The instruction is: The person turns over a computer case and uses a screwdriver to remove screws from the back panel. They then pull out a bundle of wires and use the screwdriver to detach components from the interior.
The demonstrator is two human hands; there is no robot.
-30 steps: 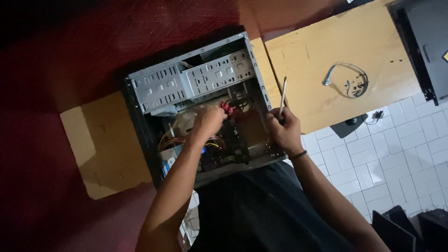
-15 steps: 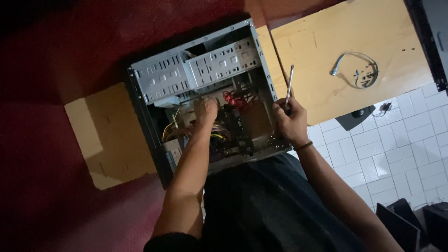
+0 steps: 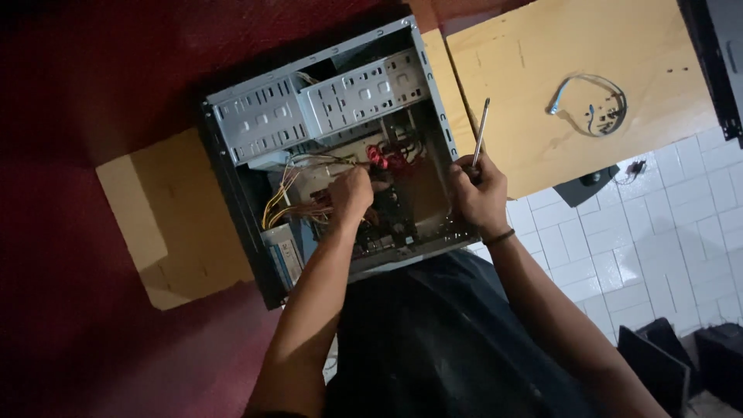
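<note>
Two hands at an open computer case, one deep among the cables, one holding a screwdriver.

A flat piece of cardboard (image 3: 166,220) lies at the left, and the open computer case (image 3: 240,201) rests partly on it. Inside the case, the left hand (image 3: 352,193) is curled with its fingers closed around a bundle of cables (image 3: 298,205); the red cables (image 3: 387,159) lie just beyond its fingertips, up and to the right. At the case's right wall, the right hand (image 3: 480,192) is clamped on a screwdriver (image 3: 481,131), whose long shaft points up and away over the wooden board (image 3: 534,70). A loose cable (image 3: 592,108) lies well apart on that board. The left hand is the nearer one to the wiring. Against the earlier pictures, the left hand sits a little lower and further left among the cables, while the screwdriver stays upright in the same grip.
</note>
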